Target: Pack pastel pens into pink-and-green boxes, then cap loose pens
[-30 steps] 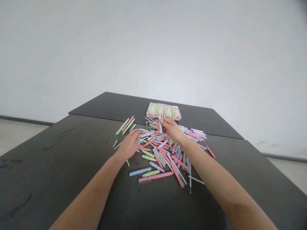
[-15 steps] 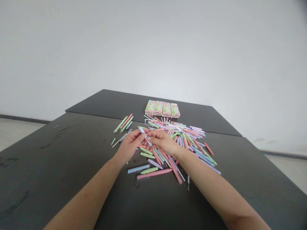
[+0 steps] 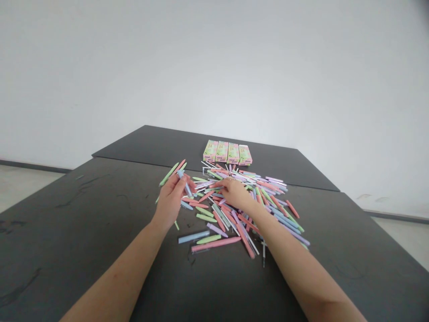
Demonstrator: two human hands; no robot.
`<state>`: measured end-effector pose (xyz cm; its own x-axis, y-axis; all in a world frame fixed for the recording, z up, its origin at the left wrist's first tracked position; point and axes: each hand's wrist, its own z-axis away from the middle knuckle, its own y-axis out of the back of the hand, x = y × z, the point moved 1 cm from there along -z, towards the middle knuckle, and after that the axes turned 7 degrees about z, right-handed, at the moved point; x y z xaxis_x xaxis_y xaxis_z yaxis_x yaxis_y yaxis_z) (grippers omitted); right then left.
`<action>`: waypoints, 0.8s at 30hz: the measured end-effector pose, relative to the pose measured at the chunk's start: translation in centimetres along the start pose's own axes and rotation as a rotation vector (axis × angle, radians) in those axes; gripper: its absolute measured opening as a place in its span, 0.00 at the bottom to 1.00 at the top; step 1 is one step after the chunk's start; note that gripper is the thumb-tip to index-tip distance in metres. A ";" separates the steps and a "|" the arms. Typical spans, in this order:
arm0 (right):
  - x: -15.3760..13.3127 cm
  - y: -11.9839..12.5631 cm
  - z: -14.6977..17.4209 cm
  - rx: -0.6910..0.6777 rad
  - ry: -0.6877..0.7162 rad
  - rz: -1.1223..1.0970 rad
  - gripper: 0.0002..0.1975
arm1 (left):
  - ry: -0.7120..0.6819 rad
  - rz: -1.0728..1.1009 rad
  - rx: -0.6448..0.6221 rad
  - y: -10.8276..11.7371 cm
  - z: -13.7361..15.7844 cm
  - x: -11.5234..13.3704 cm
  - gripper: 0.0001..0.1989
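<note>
A light-blue pen barrel (image 3: 185, 184) slants in my left hand (image 3: 172, 197), pinched between thumb and fingers above the left side of a loose pile. My right hand (image 3: 233, 193) is over the middle of that pile, fingers pointing left and down among pen parts, stretched out and partly apart. I see nothing clearly held in it. Around both hands lie pink, green, purple and blue pen parts and thin white refills. A pink pen (image 3: 216, 244), a blue barrel (image 3: 193, 237) and a short green piece (image 3: 208, 239) lie at the pile's near edge.
Several small pink-and-green boxes (image 3: 222, 151) stand in a row behind the pile. Green and pink pens (image 3: 168, 175) lie together at the left, partly behind my left hand. The dark table (image 3: 83, 214) has a seam across it, and a pale wall rises behind.
My hands have separated. The left has moved left with the blue barrel, now tilted lower. My right hand has let go of it and reached over the pile.
</note>
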<state>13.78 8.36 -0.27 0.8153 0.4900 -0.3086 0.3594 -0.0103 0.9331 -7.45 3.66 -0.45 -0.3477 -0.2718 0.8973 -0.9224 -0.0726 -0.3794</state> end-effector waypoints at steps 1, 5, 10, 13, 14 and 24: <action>-0.1 -0.2 0.0 -0.024 0.027 0.043 0.18 | 0.000 -0.005 0.002 0.0 0.0 -0.1 0.13; -0.2 -0.6 0.1 -0.086 0.089 0.126 0.17 | 0.011 0.000 0.025 0.0 -0.1 -0.1 0.13; 0.3 -0.4 0.2 -0.172 0.096 0.182 0.16 | 0.027 0.007 0.019 -0.1 0.0 0.0 0.13; 0.8 0.1 0.4 -0.216 0.096 0.216 0.17 | 0.034 0.007 0.009 -0.1 0.0 0.0 0.13; 0.9 0.2 0.4 -0.226 0.097 0.226 0.17 | 0.037 0.004 0.007 -0.2 0.1 0.0 0.12; 1.1 0.0 0.4 -0.195 0.036 0.305 0.13 | 0.046 -0.033 -0.006 -0.1 0.2 -0.1 0.13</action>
<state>14.83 8.56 -0.71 0.8539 0.5203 -0.0067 0.0057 0.0035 1.0000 -7.30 3.51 -0.51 -0.3247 -0.2248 0.9187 -0.9342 -0.0754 -0.3486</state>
